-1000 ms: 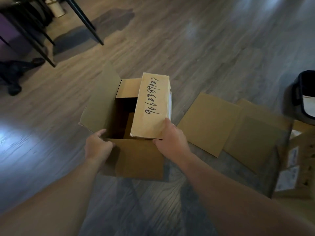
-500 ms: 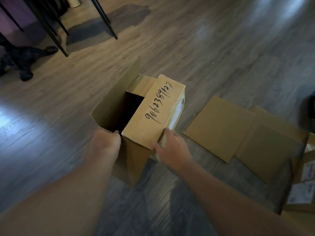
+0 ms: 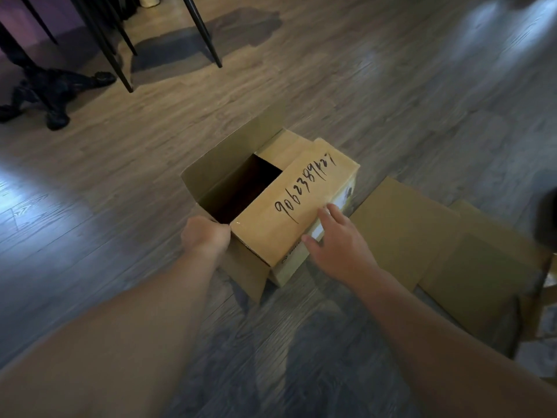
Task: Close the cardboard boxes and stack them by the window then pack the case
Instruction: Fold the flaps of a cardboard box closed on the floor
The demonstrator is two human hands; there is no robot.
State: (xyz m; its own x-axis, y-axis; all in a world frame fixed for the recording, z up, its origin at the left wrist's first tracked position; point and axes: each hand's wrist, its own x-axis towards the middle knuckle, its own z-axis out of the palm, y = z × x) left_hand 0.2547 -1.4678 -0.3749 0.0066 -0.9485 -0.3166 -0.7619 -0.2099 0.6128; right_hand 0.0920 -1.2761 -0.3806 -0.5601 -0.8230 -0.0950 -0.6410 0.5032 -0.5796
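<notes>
We were closing the cardboard box (image 3: 271, 206): left hand (image 3: 205, 236) gripped its edge, right hand (image 3: 337, 239) lay spread on the flap (image 3: 295, 203); the left flap (image 3: 229, 155) likely folds next.

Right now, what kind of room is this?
Probably a room in a home: a wood-plank floor, thin black furniture legs, and a half-open cardboard box beside flat cardboard sheets.

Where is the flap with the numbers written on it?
In the head view, the numbered flap lies folded over the cardboard box's right half, center frame, under the right hand.
</notes>
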